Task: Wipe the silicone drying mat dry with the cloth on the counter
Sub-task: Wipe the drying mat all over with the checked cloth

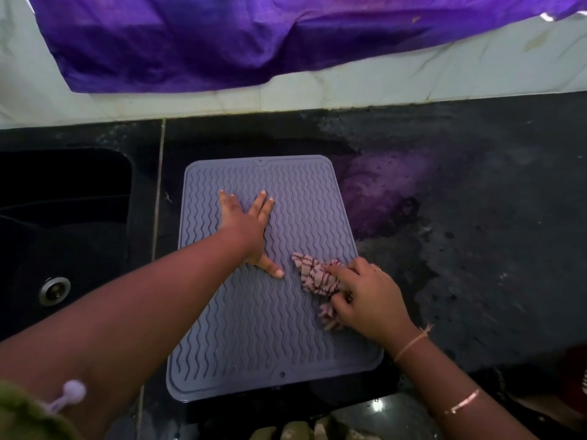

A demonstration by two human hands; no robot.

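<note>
One grey silicone drying mat (273, 328) with wavy ridges, one bunched cloth (316, 276) in pale pink with dark red lines, two hands. Mat flat on the dark table (476, 249), long side running near to far, just right of a black sink (63, 233) with one metal drain (54, 290); sink basin otherwise too dark to read. Left hand (251, 227) pressed flat on the far half of the mat, fingers spread wide, gripping nothing. Right hand (368, 300) closed around the cloth at the mat's right edge, cloth touching the ridges, sticking out leftward from the fingers. Hands near each other, not touching. Purple fabric (222, 42) draped over the far wall.
</note>
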